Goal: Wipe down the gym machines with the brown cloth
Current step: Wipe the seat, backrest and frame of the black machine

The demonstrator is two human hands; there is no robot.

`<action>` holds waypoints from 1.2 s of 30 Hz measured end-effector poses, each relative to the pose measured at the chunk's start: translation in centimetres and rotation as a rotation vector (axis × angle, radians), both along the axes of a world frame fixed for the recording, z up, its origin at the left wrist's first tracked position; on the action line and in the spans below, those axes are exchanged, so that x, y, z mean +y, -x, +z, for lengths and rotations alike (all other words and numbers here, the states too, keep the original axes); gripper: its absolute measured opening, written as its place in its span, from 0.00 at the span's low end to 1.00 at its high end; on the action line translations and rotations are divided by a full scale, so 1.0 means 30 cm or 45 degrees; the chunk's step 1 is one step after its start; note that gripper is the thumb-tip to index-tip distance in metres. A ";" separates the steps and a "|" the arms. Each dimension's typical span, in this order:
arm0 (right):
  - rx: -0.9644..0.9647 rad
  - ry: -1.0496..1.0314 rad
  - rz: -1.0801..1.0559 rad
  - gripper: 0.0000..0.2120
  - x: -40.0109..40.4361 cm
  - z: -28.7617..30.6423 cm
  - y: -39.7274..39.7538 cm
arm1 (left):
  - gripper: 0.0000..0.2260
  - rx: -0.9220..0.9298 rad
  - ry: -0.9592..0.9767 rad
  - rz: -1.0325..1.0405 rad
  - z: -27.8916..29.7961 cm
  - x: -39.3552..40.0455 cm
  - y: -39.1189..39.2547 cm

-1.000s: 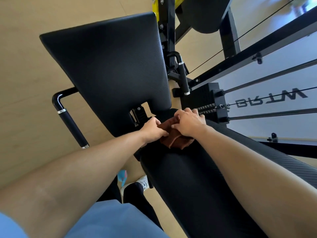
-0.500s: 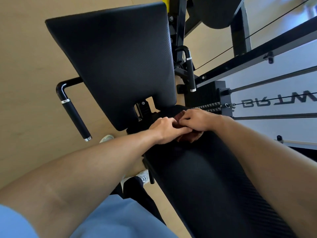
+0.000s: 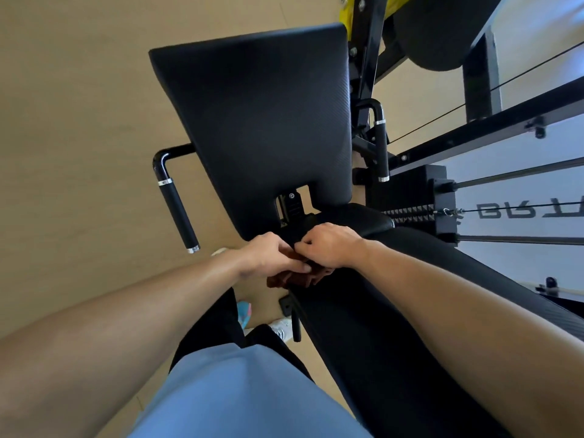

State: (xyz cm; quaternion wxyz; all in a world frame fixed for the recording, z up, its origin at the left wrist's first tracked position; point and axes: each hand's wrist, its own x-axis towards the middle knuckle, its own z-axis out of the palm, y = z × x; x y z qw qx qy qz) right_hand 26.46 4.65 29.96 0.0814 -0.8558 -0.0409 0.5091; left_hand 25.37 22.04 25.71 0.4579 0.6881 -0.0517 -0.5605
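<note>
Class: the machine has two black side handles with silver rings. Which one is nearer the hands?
The left handle, beside the seat pad's left edge; its lower end is nearer the left hand than the right handle, farther up.

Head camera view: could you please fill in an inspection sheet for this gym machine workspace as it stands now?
Surface: long black pad under both forearms; black seat pad beyond it.
Job's things: brown cloth bunched at the long pad's left edge.
Clutter: nothing seen.
Grippers: left hand and right hand both grip the cloth.
Cables: thin cable runs right from the weight stack.
Surroundings: tan floor; side handle; yellow frame part.
</note>
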 end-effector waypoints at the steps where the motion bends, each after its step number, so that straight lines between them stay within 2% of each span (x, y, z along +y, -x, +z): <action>1: -0.011 0.008 -0.005 0.24 -0.016 0.006 -0.002 | 0.13 -0.031 0.005 0.009 0.003 -0.016 0.004; 7: -0.142 0.188 -0.051 0.24 -0.196 0.022 -0.040 | 0.13 -0.252 -0.036 -0.109 0.031 -0.212 -0.061; 12: -0.087 0.381 -0.030 0.19 -0.426 0.081 -0.100 | 0.13 -0.463 0.008 -0.168 0.028 -0.519 -0.144; 15: -0.061 0.373 -0.201 0.19 -0.461 0.094 -0.098 | 0.16 -0.560 -0.008 -0.239 0.018 -0.587 -0.156; 20: -0.090 0.308 -0.266 0.19 -0.344 0.085 -0.075 | 0.15 -0.555 -0.022 -0.204 0.013 -0.427 -0.118; 26: -0.036 0.111 -0.132 0.22 -0.091 0.028 0.001 | 0.14 -0.250 -0.021 -0.113 -0.006 -0.125 -0.042; 29: -0.099 0.110 -0.117 0.21 0.009 -0.005 0.032 | 0.13 -0.240 0.005 0.111 -0.025 -0.018 0.055; 33: -0.076 -0.044 0.001 0.25 0.082 -0.051 0.063 | 0.15 -0.307 -0.059 0.473 -0.066 0.057 0.194; 36: -0.168 -0.087 -0.078 0.21 0.131 -0.062 0.078 | 0.18 -0.228 -0.087 0.563 -0.083 0.109 0.223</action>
